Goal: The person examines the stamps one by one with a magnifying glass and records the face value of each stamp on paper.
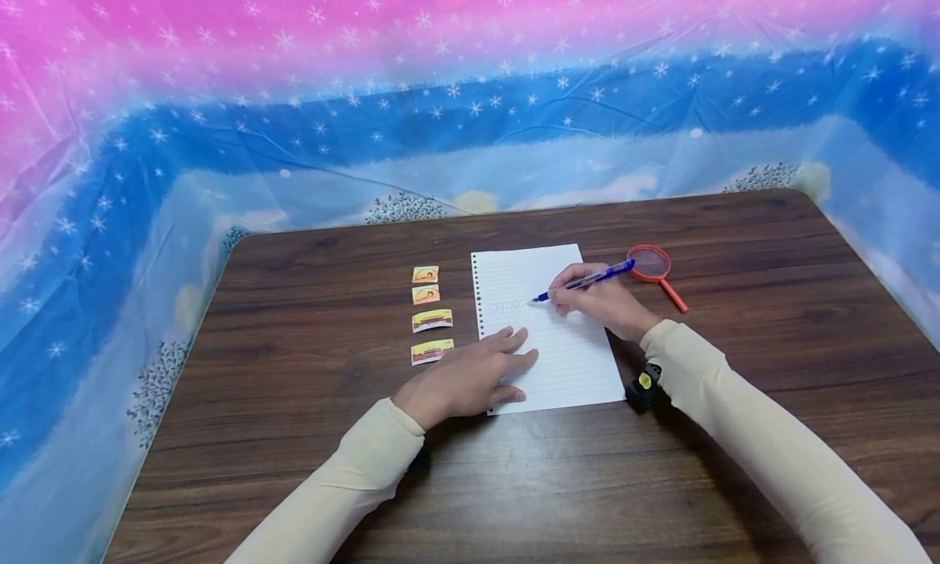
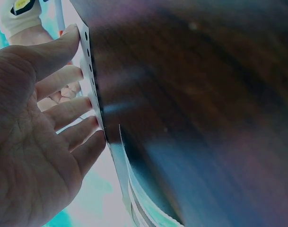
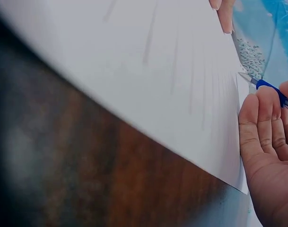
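A lined sheet of paper [image 1: 558,368] with punched holes down its left edge lies on the table. My right hand [image 1: 598,301] pinches a blue pen [image 1: 587,280], its tip at the sheet near some faint handwriting [image 1: 504,308]. In the right wrist view, the pen [image 3: 266,87] slants out from the thumb and fingers of the right hand [image 3: 271,142]. On the paper's lower left part rests my left hand [image 1: 477,376], fingers spread. The left wrist view shows that hand [image 2: 44,118] with its fingertips at the punched edge.
Left of the sheet, several small printed cards stand in a column, among them an orange one [image 1: 426,274] and a yellow and red one [image 1: 432,320]. A red magnifying glass [image 1: 674,295] lies right of the paper. Behind the brown table [image 1: 308,303] hangs a snowflake-patterned cloth [image 1: 441,107].
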`<state>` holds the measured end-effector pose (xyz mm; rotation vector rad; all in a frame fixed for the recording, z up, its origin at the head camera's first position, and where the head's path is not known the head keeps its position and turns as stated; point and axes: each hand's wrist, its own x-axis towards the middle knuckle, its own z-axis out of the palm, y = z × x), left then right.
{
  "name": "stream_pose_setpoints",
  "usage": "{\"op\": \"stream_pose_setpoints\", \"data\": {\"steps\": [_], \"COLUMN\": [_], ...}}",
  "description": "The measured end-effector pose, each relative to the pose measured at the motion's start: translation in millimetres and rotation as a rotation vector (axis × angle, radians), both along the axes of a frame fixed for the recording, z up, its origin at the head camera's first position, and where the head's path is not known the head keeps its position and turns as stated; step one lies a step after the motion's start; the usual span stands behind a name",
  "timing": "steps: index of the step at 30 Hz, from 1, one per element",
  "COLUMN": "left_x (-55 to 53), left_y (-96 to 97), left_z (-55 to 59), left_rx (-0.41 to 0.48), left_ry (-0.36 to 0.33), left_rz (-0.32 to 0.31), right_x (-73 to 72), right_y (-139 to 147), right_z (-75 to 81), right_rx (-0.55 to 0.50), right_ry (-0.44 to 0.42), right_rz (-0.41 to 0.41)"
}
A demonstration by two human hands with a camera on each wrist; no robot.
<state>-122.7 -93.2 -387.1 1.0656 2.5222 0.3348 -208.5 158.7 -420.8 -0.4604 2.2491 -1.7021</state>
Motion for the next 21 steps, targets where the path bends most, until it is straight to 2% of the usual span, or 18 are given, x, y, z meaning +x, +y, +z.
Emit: {"op": "stream_pose_setpoints", "data": {"steps": [4,21], "left_x": [-0.2,-0.8], "left_y": [0.1,-0.3], "left_z": [-0.4,-0.8], "left_rx": [-0.004,0.005], "left_ry": [0.001,-0.010], "left_rz": [-0.002,-0.005], "right_x": [0.9,1.1], "right_y": [0.7,-1.6], "right_z": [1.4,3.1], "right_rx": [-0.022,0.037], "right_ry": [-0.005,-0.028], "right_rz": [-0.004,-0.032]}}
